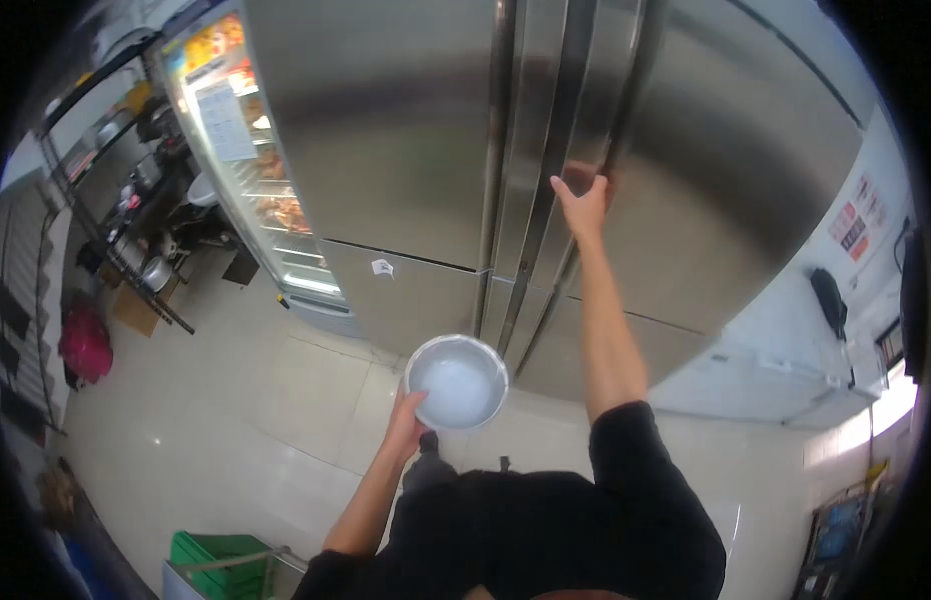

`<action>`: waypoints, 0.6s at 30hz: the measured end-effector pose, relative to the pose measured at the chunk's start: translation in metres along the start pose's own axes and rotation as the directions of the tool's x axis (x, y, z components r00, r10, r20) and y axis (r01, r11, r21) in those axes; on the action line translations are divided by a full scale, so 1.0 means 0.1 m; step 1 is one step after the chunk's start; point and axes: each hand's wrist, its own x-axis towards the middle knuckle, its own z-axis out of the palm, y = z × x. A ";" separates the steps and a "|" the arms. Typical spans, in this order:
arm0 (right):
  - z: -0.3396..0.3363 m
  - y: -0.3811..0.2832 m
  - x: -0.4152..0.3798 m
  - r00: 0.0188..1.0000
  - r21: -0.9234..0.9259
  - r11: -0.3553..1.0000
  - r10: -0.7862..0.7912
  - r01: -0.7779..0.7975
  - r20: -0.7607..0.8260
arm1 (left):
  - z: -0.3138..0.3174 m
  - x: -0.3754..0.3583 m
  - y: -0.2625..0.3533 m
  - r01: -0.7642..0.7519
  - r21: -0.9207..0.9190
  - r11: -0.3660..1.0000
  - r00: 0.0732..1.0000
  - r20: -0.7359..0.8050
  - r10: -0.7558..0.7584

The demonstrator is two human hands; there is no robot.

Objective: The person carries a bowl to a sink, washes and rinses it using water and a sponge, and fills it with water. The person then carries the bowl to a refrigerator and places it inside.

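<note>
My left hand [403,425] grips the near left rim of a round metal bowl [457,385], thumb inside and fingers underneath. The bowl is held level in front of my body, and its inside looks pale and bare. Farther up, my right hand [585,208] reaches to a tall stainless steel refrigerator [385,130]. Its fingers curl around the long vertical door handle [625,110] on the right door, and the thumb points left. The fingertips are partly hidden behind the handle's edge. The refrigerator's doors appear closed.
A lit glass-door display fridge [275,190] with food on its shelves stands to the left. Beyond it is a black rack [105,150] with pots. A green bin [220,565] is at lower left, a white chest freezer [755,385] to the right. The tiled floor [275,430] looks shiny.
</note>
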 end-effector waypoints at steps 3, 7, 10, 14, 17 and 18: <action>-0.32 -0.32 -0.59 0.998 0.088 0.994 0.069 -0.069 -0.002 | 0.03 0.62 0.47 0.048 0.088 0.995 0.995 0.079 -0.055; -1.37 -0.61 -1.83 0.960 0.156 0.971 0.208 -0.180 -0.189 | 0.27 1.29 0.92 0.145 0.288 0.947 0.967 0.163 -0.197; -2.60 -0.02 -2.99 0.800 -0.091 0.949 0.201 -0.303 -0.566 | 0.49 1.92 0.92 0.225 0.359 0.906 0.916 0.238 -0.322; -3.58 -0.22 -3.41 0.620 -0.316 0.828 0.049 -0.464 -0.783 | 1.04 2.59 0.73 0.287 0.396 0.872 0.784 0.427 -0.452; -3.36 -0.39 -3.11 0.493 -0.285 0.894 -0.086 -0.345 -0.866 | 1.60 2.83 0.62 0.279 0.445 0.851 0.731 0.476 -0.488; -3.26 -0.43 -2.94 0.450 -0.301 0.911 -0.152 -0.281 -0.880 | 1.85 2.80 0.66 0.264 0.459 0.848 0.719 0.492 -0.490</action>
